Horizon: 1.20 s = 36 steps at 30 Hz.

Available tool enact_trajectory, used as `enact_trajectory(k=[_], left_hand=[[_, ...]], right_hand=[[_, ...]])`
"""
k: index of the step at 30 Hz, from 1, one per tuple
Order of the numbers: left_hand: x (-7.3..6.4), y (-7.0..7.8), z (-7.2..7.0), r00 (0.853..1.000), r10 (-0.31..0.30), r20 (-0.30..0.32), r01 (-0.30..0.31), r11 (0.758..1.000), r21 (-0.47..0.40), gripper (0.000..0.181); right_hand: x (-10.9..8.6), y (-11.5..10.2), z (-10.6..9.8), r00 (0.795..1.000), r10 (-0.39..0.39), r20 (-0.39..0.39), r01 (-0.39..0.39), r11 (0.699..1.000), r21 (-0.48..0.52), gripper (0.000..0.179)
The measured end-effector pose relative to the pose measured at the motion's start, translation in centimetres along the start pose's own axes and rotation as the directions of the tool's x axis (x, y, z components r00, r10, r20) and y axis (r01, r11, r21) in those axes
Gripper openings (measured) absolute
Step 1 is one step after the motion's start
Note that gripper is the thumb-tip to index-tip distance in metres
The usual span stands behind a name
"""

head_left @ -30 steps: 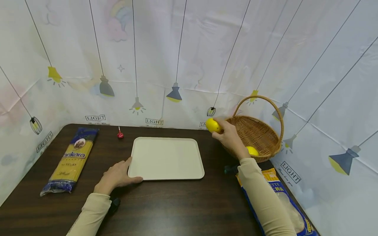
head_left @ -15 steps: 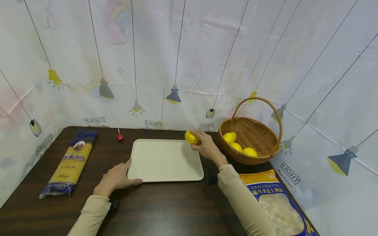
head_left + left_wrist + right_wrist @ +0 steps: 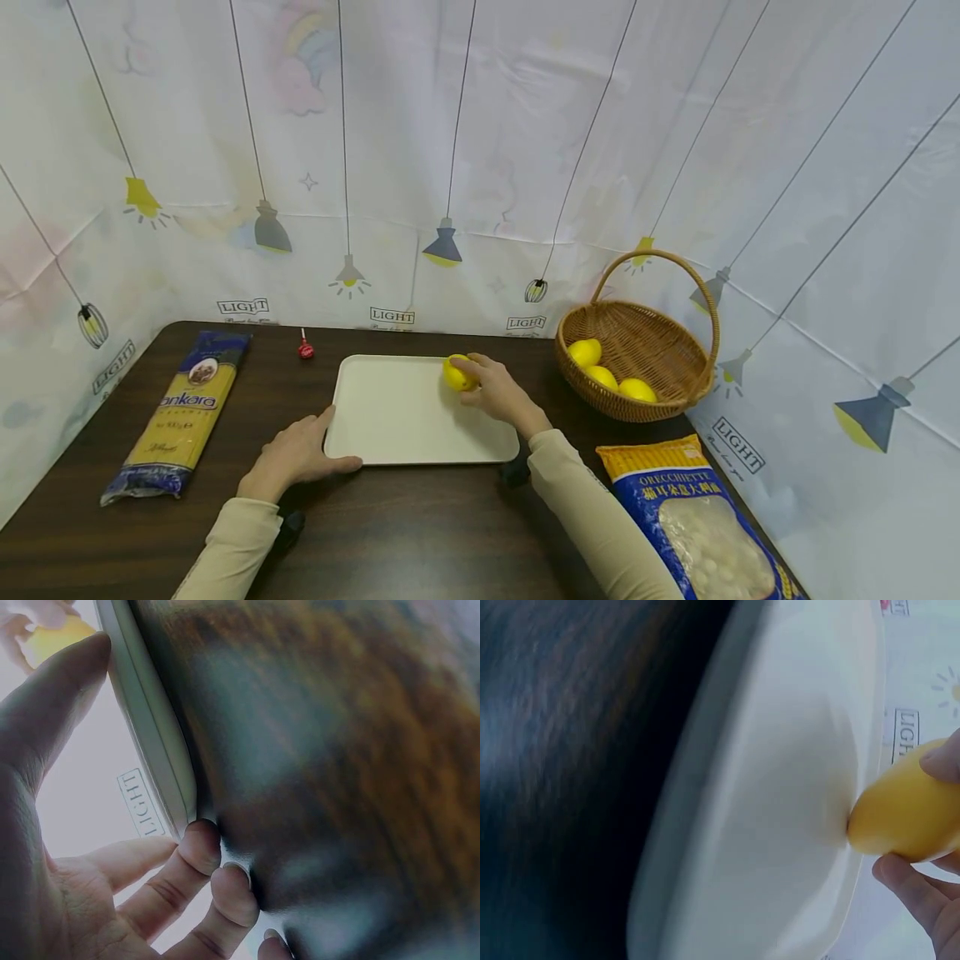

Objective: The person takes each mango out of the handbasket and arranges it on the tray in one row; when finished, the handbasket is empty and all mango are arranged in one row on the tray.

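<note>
The yellow lemon (image 3: 456, 373) is over the far part of the cream tray (image 3: 405, 417), right of the middle, pinched between the thumb and fingers of the right hand (image 3: 495, 390). In the right wrist view its tip looks super close to the tray, but I honestly can't tell if it's touching. The left hand (image 3: 296, 454) is at the tray's near left corner, thumb and fingers spread pretty wide, thumb on the near edge and the fingers along the left side. Over to the right there's a wicker basket (image 3: 660, 350) with its handle up and three more lemons (image 3: 636, 389) inside, and just in front of it a blue and yellow orecchiette bag (image 3: 693, 517). Left of the tray, towards the back, lies a red lollipop (image 3: 306, 351), and further left a long ankara pasta pack (image 3: 180, 417) is lying at a slant. Everything's on a dark wood table (image 3: 405, 533), with a lamp-print backdrop (image 3: 510, 125) hanging behind it.
</note>
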<state>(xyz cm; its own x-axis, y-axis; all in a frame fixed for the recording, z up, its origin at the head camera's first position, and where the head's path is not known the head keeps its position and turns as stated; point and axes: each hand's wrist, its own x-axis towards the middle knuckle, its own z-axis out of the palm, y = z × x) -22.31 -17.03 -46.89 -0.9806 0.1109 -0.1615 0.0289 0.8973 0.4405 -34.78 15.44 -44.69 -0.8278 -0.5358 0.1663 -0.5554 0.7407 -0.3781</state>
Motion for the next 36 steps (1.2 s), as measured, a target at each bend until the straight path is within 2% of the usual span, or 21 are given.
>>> enact_trajectory(k=[7, 18, 21, 29, 36], left_hand=[[0.0, 0.0, 0.1, 1.000, 0.001, -0.007, -0.001, 1.000, 0.003, 0.112], [0.3, -0.2, 0.3, 1.000, -0.007, -0.002, 0.007, 1.000, -0.006, 0.113], [0.4, -0.3, 0.3, 1.000, -0.015, 0.004, 0.015, 1.000, -0.004, 0.114], [0.4, -0.4, 0.3, 0.999, -0.031, 0.014, 0.031, 0.999, -0.013, 0.115], [0.2, -0.1, 0.1, 1.000, -0.019, 0.015, 0.019, 1.000, -0.012, 0.115]], right_hand=[[0.3, -1.0, 0.8, 0.999, -0.047, 0.012, 0.047, 0.998, -0.043, 0.056], [1.7, -2.7, 1.9, 0.991, -0.086, 0.100, 0.093, 0.994, -0.064, 0.056], [2.2, -3.5, 2.2, 0.987, -0.084, 0.134, 0.095, 0.992, -0.078, 0.055], [4.3, -6.4, 3.4, 0.974, -0.134, 0.184, 0.158, 0.980, -0.124, 0.052], [5.9, -9.2, 4.7, 0.969, -0.128, 0.213, 0.164, 0.973, -0.165, 0.051]])
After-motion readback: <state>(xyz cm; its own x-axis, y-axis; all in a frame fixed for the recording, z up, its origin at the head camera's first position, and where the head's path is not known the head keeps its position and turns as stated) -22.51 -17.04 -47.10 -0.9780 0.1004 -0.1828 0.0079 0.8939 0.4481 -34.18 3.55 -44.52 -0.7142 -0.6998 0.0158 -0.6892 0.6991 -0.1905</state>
